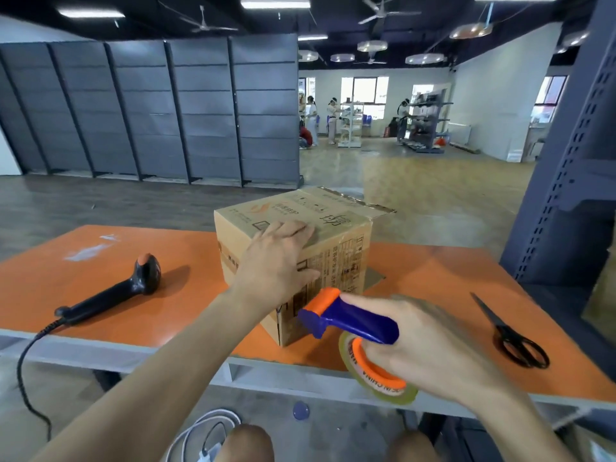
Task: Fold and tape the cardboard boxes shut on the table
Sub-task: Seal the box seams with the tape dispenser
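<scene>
Your left hand (280, 258) lies flat on the box (293, 261); your right hand (430, 348) grips the tape gun (350, 320) against its near side

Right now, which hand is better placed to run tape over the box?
The right hand: it holds the tape dispenser, close to the near side of the box. The left hand lies flat on the box, steadying it.

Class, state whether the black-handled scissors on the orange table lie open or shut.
Shut: the black-handled scissors lie flat, with both blades together, tapering to one thin point.
</scene>
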Demonstrator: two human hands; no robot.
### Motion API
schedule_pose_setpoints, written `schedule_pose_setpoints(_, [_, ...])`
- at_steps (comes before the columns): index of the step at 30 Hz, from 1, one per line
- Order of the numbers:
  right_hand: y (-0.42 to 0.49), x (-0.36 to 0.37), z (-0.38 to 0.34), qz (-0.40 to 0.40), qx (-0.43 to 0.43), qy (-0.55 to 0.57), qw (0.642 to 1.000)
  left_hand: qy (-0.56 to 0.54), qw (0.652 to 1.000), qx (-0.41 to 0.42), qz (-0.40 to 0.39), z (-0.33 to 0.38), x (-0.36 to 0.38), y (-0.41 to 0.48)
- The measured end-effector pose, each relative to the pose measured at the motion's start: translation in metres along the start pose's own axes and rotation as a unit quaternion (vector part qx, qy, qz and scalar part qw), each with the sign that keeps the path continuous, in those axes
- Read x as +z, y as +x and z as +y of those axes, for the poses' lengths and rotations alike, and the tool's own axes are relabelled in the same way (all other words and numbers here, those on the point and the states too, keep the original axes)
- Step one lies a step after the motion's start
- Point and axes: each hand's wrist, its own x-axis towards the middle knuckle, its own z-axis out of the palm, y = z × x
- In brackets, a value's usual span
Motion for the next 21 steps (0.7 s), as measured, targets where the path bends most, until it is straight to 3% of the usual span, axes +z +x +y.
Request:
schedule_pose_setpoints(9, [-0.002,0.001,0.027,0.115,-0.014,0.091,0.989,0.008,0.995,-0.031,0.096,0.018,0.012,0.006])
schedule_pose_setpoints(13, [0.0,0.008,0.04,0.128,-0.008,0.114,0.985,0.03,0.994,-0.052,0.086,0.031,0.01,0.008])
schedule_pose_setpoints(15, [0.0,0.012,0.045,0.136,-0.001,0.13,0.982,-0.032,0.996,-0.065,0.044,0.029,0.004,0.011])
schedule_pose_setpoints(17, [-0.001,0.016,0.049,0.157,-0.006,0.148,0.976,-0.16,0.984,-0.079,0.0,0.026,-0.01,0.013])
schedule_pose_setpoints(21, [-0.007,0.022,0.052,0.187,-0.019,0.167,0.968,-0.271,0.958,-0.061,0.072,0.033,-0.034,0.0])
